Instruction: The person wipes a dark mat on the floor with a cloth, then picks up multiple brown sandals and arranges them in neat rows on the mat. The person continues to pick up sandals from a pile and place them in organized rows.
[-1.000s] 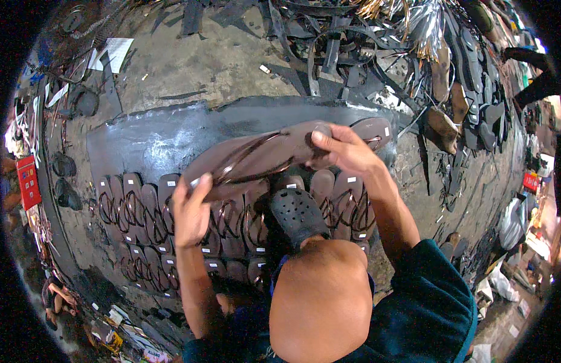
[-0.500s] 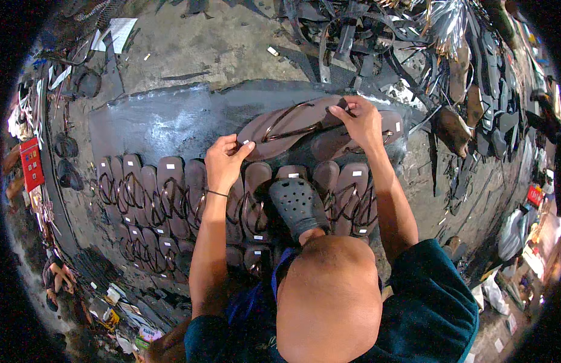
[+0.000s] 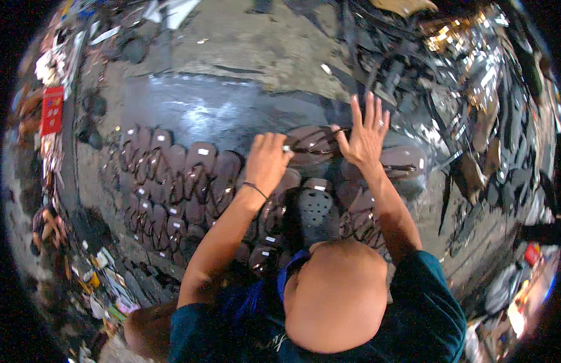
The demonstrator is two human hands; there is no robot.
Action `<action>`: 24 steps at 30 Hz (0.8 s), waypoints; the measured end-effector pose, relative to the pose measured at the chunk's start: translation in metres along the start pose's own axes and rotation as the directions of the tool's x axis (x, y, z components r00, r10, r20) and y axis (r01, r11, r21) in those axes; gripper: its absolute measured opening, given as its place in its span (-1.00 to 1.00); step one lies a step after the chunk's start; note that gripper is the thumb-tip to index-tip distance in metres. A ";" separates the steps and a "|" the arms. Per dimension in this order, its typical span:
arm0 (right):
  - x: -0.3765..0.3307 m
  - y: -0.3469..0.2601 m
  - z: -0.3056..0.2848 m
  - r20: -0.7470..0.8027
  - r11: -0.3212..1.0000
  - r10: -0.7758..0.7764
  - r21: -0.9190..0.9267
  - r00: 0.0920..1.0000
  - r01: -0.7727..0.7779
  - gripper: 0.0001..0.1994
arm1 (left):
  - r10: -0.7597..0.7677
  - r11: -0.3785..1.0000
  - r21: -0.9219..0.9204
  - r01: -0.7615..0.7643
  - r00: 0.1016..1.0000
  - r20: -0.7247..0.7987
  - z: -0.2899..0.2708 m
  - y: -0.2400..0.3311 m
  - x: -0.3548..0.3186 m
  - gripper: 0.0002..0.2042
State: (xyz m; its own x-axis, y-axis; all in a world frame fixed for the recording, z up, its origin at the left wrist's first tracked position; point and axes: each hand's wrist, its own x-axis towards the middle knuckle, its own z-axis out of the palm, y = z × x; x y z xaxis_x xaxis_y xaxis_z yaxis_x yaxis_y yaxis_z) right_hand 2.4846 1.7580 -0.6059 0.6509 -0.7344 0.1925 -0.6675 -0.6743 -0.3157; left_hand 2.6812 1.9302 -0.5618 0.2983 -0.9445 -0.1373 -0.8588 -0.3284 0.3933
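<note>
A brown flip-flop (image 3: 314, 140) with glossy dark straps lies sideways over the dark sheet. My left hand (image 3: 268, 162) has its fingers curled around the flip-flop's left end, beside a small white label. Fingers spread wide, my right hand (image 3: 366, 136) is at the other end, its thumb beside the strap; whether the thumb presses on it I cannot tell. A second brown flip-flop (image 3: 407, 158) with a white label lies to the right, partly hidden behind my right wrist. Rows of similar flip-flops (image 3: 202, 163) stand close together on the left, slightly blurred.
The dark sheet (image 3: 171, 103) lies on a concrete floor (image 3: 250, 48). A grey clog (image 3: 317, 212) and a bent knee (image 3: 338, 296) are between my arms. Rubber scraps (image 3: 407, 78) pile up at the far right. A red box (image 3: 52, 111) is at the far left.
The flip-flop has come down and nearer, now lying flatter. My right hand has let go of its end and spread its fingers; my left hand still grips the other end. The view has shifted.
</note>
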 end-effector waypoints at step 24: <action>0.123 -0.390 -0.004 0.263 0.132 -0.964 0.373 0.031 0.919 -0.85 | -0.886 0.078 -0.119 0.990 0.014 -0.463 -0.309 -0.060 -0.676 -0.73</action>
State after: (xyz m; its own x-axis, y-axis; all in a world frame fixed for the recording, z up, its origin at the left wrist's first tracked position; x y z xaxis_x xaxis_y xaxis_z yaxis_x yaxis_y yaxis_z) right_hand 2.8231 1.9306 -0.4553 0.7592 0.6475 0.0661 0.6449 -0.7346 -0.2110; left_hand 2.6600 2.5887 -0.2113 0.9581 0.2774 0.0706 0.2779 -0.9606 0.0028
